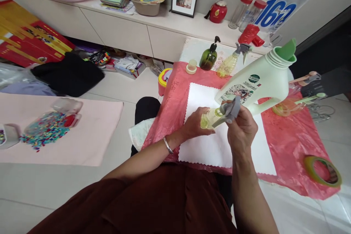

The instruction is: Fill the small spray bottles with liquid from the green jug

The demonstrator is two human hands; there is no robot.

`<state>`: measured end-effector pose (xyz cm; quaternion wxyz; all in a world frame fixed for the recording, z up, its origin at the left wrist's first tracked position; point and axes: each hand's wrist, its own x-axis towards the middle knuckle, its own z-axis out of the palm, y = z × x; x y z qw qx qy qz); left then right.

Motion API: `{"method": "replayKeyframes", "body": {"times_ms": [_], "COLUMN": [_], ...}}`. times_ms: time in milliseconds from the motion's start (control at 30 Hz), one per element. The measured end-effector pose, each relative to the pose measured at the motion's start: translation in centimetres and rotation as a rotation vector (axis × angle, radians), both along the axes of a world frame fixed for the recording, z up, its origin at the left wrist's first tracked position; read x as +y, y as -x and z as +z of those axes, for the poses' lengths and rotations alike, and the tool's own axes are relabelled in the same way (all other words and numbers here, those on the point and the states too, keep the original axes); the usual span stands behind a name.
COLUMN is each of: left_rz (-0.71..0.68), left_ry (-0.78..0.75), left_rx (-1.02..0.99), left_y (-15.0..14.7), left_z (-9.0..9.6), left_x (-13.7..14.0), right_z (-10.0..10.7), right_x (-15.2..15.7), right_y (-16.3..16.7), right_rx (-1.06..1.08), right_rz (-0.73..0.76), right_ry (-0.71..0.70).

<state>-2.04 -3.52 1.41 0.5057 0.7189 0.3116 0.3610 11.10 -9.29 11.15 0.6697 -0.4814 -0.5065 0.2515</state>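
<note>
My left hand (194,122) is wrapped around the clear body of a spray bottle (207,120) with a yellowish tint. At its neck, the fingers of my right hand (242,127) are closed on the grey spray head (231,110). The bottle is tilted, and whether the head is fully seated on the neck I cannot tell. Beneath both hands lies a white cloth (203,148) with scalloped edges. A large pale green detergent jug (259,75) stands just beyond them, its cap off and a green spout showing. A pale cap (191,67) sits near the far edge.
Red plastic sheeting (290,142) covers the table. On its far side are a green pump bottle (208,58) and another spray bottle (229,64). A tape roll (323,171) lies at the right. Colourful beads (51,131) are spread on a pink mat (90,142) at the left.
</note>
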Motion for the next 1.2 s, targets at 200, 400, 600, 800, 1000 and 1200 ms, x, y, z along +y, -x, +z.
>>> {"method": "replayKeyframes", "body": {"times_ms": [200, 400, 600, 800, 1000, 1200], "left_rz": [-0.008, 0.013, 0.027, -0.023, 0.073, 0.176], "left_ry": [-0.015, -0.02, 0.064, 0.32, 0.121, 0.0], "left_rx": [-0.01, -0.013, -0.028, -0.134, -0.157, -0.07], "left_y": [0.2, 0.3, 0.2, 0.9, 0.7, -0.3], "left_z": [-0.2, -0.2, 0.2, 2.6, 3.7, 0.2], "left_x": [-0.2, -0.2, 0.1, 1.1, 3.0, 3.4], "right_z": [6.4, 10.0, 3.8, -2.1, -4.9, -6.3], "right_x": [0.1, -3.2, -6.4, -6.9, -6.3, -6.2], "right_y": [-1.2, -5.8, -9.3, -8.3, -6.2, -5.0], "right_rx": [0.303, 0.182, -0.368, -0.74, -0.877, -0.861], "right_rz": [-0.169, -0.229, -0.136, 0.027, 0.141, 0.144], "right_ry": [-0.186, -0.097, 0.424, 0.543, 0.52, 0.473]}}
